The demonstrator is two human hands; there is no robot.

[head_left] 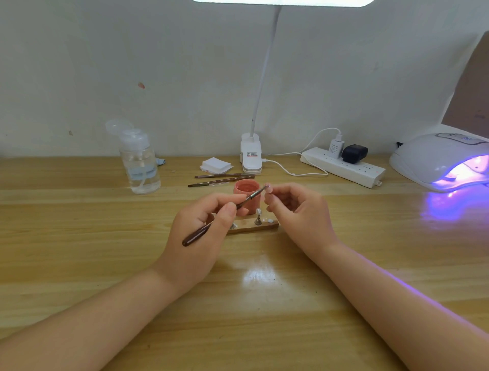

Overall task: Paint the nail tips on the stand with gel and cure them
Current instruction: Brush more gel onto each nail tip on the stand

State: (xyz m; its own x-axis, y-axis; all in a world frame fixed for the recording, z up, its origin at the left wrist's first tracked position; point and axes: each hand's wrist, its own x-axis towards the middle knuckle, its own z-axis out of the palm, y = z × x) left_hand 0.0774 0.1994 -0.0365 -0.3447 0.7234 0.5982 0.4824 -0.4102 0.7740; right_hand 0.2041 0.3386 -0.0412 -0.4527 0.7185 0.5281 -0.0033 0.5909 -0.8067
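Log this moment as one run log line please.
step: painting nail tip | left hand: holds brush | right hand: pinches nail tip | gel pot: open | curing lamp: lit

The room is bright, lit by a white lamp (283, 2) at the top that makes a shiny spot on the table (258, 275). A curing lamp (444, 161) on the right throws purple light on the wood. The picture bends at the edges and looks a little soft.

front: bare table (264, 304) | behind stand (254, 227): gel pot (247, 193), brushes (222, 178)
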